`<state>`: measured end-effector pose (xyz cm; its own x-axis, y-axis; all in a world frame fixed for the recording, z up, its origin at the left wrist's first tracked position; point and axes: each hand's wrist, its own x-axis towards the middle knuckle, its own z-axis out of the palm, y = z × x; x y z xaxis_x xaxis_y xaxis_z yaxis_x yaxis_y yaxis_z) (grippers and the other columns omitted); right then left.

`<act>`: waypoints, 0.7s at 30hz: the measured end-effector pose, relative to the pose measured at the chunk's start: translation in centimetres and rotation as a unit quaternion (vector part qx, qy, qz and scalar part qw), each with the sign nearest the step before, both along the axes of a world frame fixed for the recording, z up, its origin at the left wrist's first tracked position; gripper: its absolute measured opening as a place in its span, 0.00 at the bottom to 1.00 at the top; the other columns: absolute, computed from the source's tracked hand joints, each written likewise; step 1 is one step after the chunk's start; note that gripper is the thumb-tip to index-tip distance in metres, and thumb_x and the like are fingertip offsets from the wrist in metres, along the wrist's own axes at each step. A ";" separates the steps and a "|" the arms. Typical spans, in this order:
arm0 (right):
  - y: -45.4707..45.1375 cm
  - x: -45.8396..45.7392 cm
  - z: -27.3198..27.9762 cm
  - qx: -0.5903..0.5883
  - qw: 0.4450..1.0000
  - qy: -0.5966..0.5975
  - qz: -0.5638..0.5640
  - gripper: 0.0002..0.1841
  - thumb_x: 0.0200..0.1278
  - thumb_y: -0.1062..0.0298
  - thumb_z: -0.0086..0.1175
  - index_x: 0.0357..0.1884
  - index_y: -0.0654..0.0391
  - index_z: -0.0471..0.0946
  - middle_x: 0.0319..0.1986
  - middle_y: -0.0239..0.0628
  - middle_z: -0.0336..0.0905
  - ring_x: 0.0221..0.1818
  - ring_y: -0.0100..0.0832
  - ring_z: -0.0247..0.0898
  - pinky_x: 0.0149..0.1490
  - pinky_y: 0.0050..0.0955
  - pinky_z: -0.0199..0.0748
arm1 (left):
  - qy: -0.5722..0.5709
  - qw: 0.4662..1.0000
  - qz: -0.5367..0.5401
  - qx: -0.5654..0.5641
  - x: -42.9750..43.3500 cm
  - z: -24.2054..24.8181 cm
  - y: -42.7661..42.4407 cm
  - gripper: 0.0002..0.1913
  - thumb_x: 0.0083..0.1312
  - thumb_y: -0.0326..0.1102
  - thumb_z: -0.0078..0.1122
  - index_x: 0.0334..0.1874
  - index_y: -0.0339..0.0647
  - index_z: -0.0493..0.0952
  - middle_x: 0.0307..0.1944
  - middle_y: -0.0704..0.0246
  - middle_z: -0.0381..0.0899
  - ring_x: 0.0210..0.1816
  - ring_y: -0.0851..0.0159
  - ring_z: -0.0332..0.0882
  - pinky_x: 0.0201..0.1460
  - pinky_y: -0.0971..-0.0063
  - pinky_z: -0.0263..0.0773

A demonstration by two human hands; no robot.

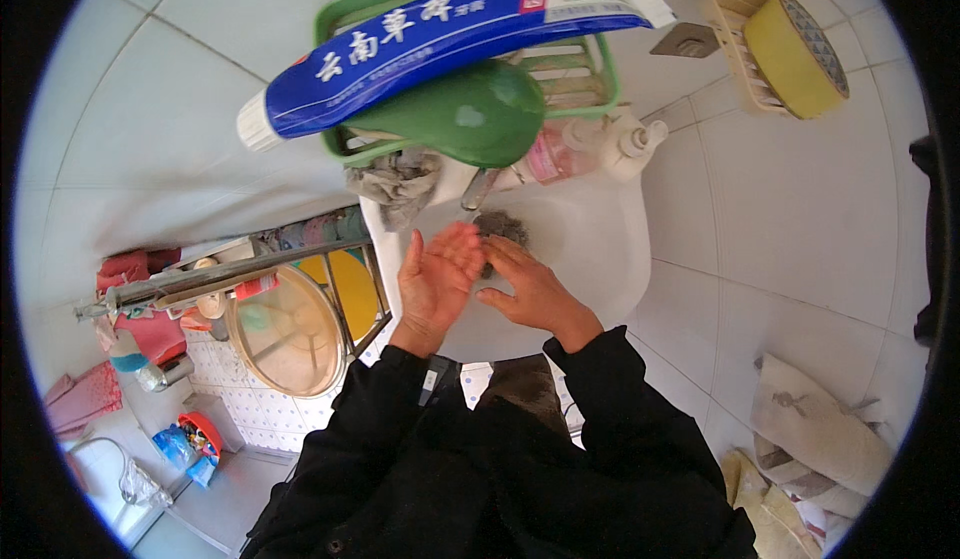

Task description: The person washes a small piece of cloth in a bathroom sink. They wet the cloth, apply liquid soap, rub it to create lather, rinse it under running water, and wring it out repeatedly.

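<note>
My left hand (439, 283) is over the white washbasin (615, 259), palm up, fingers extended, holding nothing that I can see. Beside it my right hand (534, 285) has its back up, its fingertips close to the left fingers; whether they touch is unclear. Beyond the fingers a dark, rough-looking mass (501, 227) lies in the basin, partly hidden by the hands. Above it the tap (478, 188) reaches over the bowl. On the basin's back edge stand a pink bottle (559, 155) and a white pump bottle (630, 143). A crumpled grey cloth (397, 180) hangs at the back left corner.
Close to the camera, a green plastic rack (611, 71) holds a blue toothpaste tube (450, 41) and a green rounded object (480, 113). A wall holder (735, 41) carries a yellow round item (795, 56). Left is a metal rack (225, 274) with basins; towels (817, 431) hang lower right.
</note>
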<state>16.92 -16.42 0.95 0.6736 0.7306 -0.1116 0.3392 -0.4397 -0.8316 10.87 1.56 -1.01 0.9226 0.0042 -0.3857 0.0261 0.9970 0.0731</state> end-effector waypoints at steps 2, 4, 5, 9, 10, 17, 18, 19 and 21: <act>-0.4 0.6 -0.9 -0.079 0.993 -0.091 0.004 0.23 0.61 0.66 0.59 0.59 0.58 0.75 0.60 0.49 0.73 0.61 0.50 0.71 0.60 0.41 0.73 | 0.131 0.978 0.017 0.164 -0.1 -1.0 0.6 0.25 0.72 0.52 0.54 0.57 0.34 0.74 0.54 0.60 0.79 0.53 0.60 0.77 0.60 0.66 0.71; -0.6 1.1 -2.1 -0.123 0.988 -0.040 -0.081 0.16 0.62 0.66 0.55 0.51 0.59 0.78 0.52 0.51 0.77 0.53 0.52 0.74 0.56 0.45 0.74 | 0.227 0.930 0.025 0.287 -0.2 -2.0 0.8 0.18 0.72 0.45 0.58 0.53 0.37 0.76 0.48 0.65 0.81 0.48 0.64 0.78 0.56 0.70 0.73; -0.7 1.5 -2.8 -0.151 0.981 -0.010 -0.123 0.13 0.63 0.66 0.54 0.47 0.60 0.79 0.48 0.52 0.79 0.49 0.53 0.76 0.54 0.47 0.75 | 0.260 0.908 0.025 0.328 -0.2 -2.5 0.7 0.15 0.72 0.42 0.58 0.52 0.38 0.77 0.48 0.66 0.81 0.48 0.65 0.78 0.55 0.72 0.72; -1.4 2.9 -5.4 -0.116 0.973 0.068 -0.189 0.09 0.63 0.66 0.54 0.40 0.59 0.81 0.40 0.52 0.80 0.43 0.55 0.76 0.48 0.50 0.75 | 0.303 0.878 0.034 0.368 -0.5 -4.0 0.4 0.11 0.71 0.33 0.56 0.52 0.40 0.77 0.48 0.69 0.79 0.48 0.70 0.75 0.54 0.76 0.69; -1.6 3.2 -6.0 -0.112 0.971 0.084 -0.194 0.09 0.62 0.66 0.55 0.39 0.59 0.81 0.40 0.53 0.80 0.44 0.55 0.76 0.48 0.50 0.74 | 0.327 0.861 0.005 0.389 -0.5 -4.3 0.2 0.12 0.70 0.32 0.56 0.54 0.39 0.77 0.48 0.68 0.79 0.49 0.69 0.75 0.55 0.75 0.69; 1.9 3.2 -9.6 -0.165 0.949 -0.012 -0.268 0.10 0.61 0.63 0.58 0.40 0.58 0.80 0.39 0.49 0.82 0.47 0.53 0.77 0.50 0.51 0.75 | 0.370 0.801 -0.122 0.456 0.2 -5.0 -1.8 0.22 0.66 0.28 0.58 0.63 0.31 0.71 0.53 0.63 0.76 0.55 0.62 0.73 0.61 0.71 0.66; 2.2 3.1 -9.7 -0.186 0.952 -0.001 -0.243 0.09 0.61 0.63 0.57 0.39 0.57 0.80 0.38 0.49 0.82 0.45 0.54 0.77 0.50 0.50 0.75 | 0.367 0.808 -0.125 0.444 0.4 -4.8 -2.1 0.24 0.65 0.28 0.58 0.64 0.31 0.70 0.54 0.62 0.76 0.56 0.61 0.73 0.61 0.70 0.65; 2.3 3.0 -9.7 -0.213 0.953 0.023 -0.215 0.09 0.60 0.64 0.57 0.38 0.56 0.81 0.37 0.48 0.83 0.44 0.55 0.77 0.49 0.49 0.75 | 0.367 0.800 -0.133 0.456 0.6 -4.4 -2.3 0.23 0.65 0.27 0.59 0.63 0.31 0.70 0.54 0.62 0.76 0.56 0.62 0.73 0.61 0.70 0.66; 2.1 2.9 -9.4 -0.246 0.950 0.053 -0.185 0.08 0.59 0.64 0.56 0.36 0.55 0.82 0.37 0.48 0.83 0.43 0.55 0.78 0.49 0.49 0.75 | 0.354 0.797 -0.111 0.476 0.7 -3.3 -2.6 0.22 0.64 0.26 0.59 0.61 0.30 0.72 0.53 0.63 0.77 0.56 0.64 0.72 0.60 0.71 0.66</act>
